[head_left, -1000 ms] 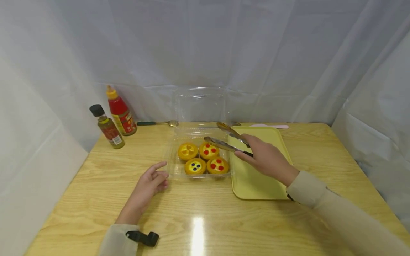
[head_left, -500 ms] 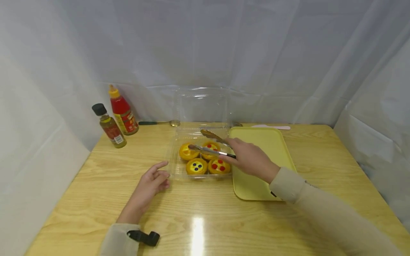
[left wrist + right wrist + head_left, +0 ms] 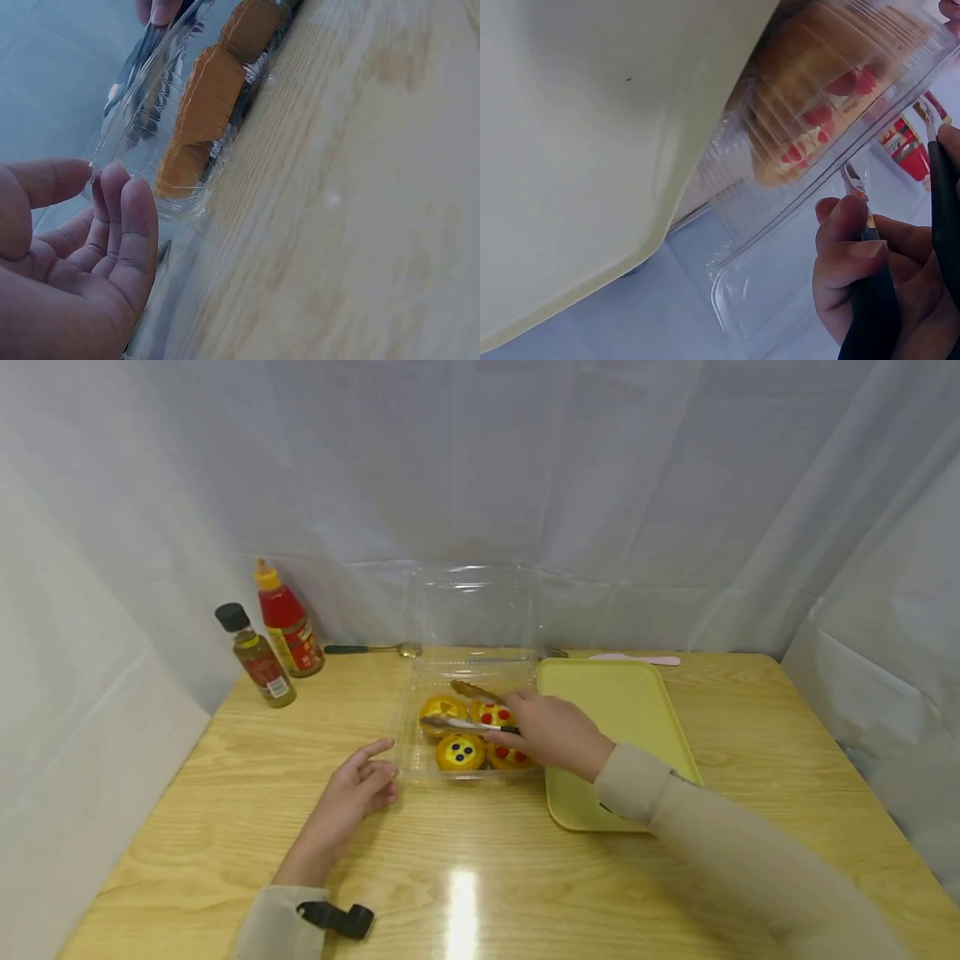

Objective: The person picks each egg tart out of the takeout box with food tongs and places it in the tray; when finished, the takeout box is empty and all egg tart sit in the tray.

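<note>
My right hand (image 3: 555,731) grips a pair of metal tongs (image 3: 457,724) by the dark handles, also seen in the right wrist view. The tongs' arms are spread over the two back tarts, their tips above the fruit tart (image 3: 442,710) at back left; contact cannot be told. A red-dotted tart (image 3: 495,714) lies beside it. In front are a blueberry tart (image 3: 461,752) and another red-dotted tart (image 3: 512,757), partly hidden by my hand. All sit in a clear hinged plastic container (image 3: 405,760), lid up. My left hand (image 3: 341,802) holds its fingertips at the container's left edge, fingers loosely bent.
A yellow tray (image 3: 618,710) lies right of the container, under my right forearm. An oil bottle (image 3: 262,668) and a red sauce bottle (image 3: 288,631) stand back left. A spoon (image 3: 375,648) and a pink knife (image 3: 637,658) lie along the back edge.
My right hand has carried the tongs left and down, from above the tray's edge to over the back tarts. The left hand has stayed nearly still at the container's edge.
</note>
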Motion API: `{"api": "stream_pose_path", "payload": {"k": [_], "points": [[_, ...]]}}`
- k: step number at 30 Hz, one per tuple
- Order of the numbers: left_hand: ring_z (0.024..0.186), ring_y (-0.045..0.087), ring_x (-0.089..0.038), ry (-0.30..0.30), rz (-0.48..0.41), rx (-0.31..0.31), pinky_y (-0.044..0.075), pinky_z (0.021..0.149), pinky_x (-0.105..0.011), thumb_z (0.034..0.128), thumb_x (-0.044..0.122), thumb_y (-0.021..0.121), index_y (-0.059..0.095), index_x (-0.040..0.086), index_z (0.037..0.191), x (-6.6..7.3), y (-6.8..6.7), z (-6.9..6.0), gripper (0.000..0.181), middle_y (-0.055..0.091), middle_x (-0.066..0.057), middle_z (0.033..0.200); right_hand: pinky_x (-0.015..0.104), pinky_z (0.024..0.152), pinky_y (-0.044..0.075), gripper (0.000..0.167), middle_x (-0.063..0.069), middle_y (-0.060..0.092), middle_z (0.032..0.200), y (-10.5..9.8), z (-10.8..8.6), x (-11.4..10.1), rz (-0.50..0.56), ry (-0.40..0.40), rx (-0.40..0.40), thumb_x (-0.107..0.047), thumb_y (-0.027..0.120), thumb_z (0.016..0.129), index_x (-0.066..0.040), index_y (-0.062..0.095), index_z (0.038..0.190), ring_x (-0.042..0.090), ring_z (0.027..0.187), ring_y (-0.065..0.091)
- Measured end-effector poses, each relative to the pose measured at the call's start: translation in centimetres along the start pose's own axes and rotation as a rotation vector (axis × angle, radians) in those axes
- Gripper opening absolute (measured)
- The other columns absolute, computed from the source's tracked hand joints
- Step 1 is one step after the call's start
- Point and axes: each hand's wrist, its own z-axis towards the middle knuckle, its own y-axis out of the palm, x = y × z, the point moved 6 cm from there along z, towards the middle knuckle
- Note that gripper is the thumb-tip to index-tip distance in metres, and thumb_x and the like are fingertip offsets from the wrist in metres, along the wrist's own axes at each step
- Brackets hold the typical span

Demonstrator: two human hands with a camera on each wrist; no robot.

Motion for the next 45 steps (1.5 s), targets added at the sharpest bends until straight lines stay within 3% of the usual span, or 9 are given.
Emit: {"api": "stream_pose_path", "payload": {"k": [12, 24, 33, 40, 45], "points": [[0.091, 0.060, -0.018, 0.004, -0.003, -0.003, 0.056, 0.082, -0.031, 0.1052, 0.011, 0.049, 0.034, 0.007, 0.152, 0.0, 0.0, 0.0, 0.049, 0.059, -0.011, 0.108, 0.032, 0.057, 0.047, 0.055, 0.002, 0.057, 0.095, 0.7, 1.0, -0.4, -0.013, 0.025, -0.068, -0.057, 0.057, 0.095, -0.007, 0.061, 0.115, 0.016, 0.070, 0.054], [0.091, 0.060, -0.018, 0.015, -0.004, -0.005, 0.056, 0.082, -0.030, 0.1051, 0.012, 0.049, 0.034, 0.007, 0.152, 0.1, 0.0, -0.1, 0.049, 0.058, -0.011, 0.107, 0.033, 0.059, 0.050, 0.057, 0.002, 0.061, 0.099, 0.6, 1.5, -0.9, -0.030, 0.078, -0.122, -0.060, 0.056, 0.094, -0.009, 0.060, 0.119, 0.016, 0.075, 0.056], [0.091, 0.060, -0.019, 0.024, -0.015, -0.013, 0.056, 0.082, -0.032, 0.1046, 0.010, 0.049, 0.035, 0.007, 0.151, 0.0, 0.0, 0.0, 0.049, 0.058, -0.012, 0.108, 0.032, 0.053, 0.048, 0.046, -0.002, 0.058, 0.090, 0.8, 1.4, -1.2, -0.074, 0.031, -0.061, -0.052, 0.060, 0.095, -0.014, 0.059, 0.121, 0.015, 0.070, 0.055], [0.092, 0.060, -0.019, 0.024, -0.014, -0.014, 0.056, 0.082, -0.032, 0.1045, 0.010, 0.049, 0.035, 0.007, 0.151, 0.0, 0.0, 0.0, 0.049, 0.058, -0.013, 0.109, 0.029, 0.046, 0.042, 0.034, -0.005, 0.053, 0.075, 0.4, 1.1, -0.5, -0.062, 0.065, -0.023, -0.052, 0.059, 0.095, -0.019, 0.057, 0.101, 0.015, 0.060, 0.051], [0.090, 0.061, -0.019, 0.026, -0.023, -0.016, 0.057, 0.081, -0.032, 0.1045, 0.009, 0.049, 0.034, 0.006, 0.151, 0.1, 0.1, 0.0, 0.049, 0.059, -0.012, 0.108, 0.030, 0.048, 0.044, 0.039, -0.004, 0.054, 0.082, -0.4, 0.5, -0.3, -0.036, 0.054, 0.026, -0.050, 0.059, 0.096, -0.014, 0.060, 0.111, 0.016, 0.061, 0.052]]}}
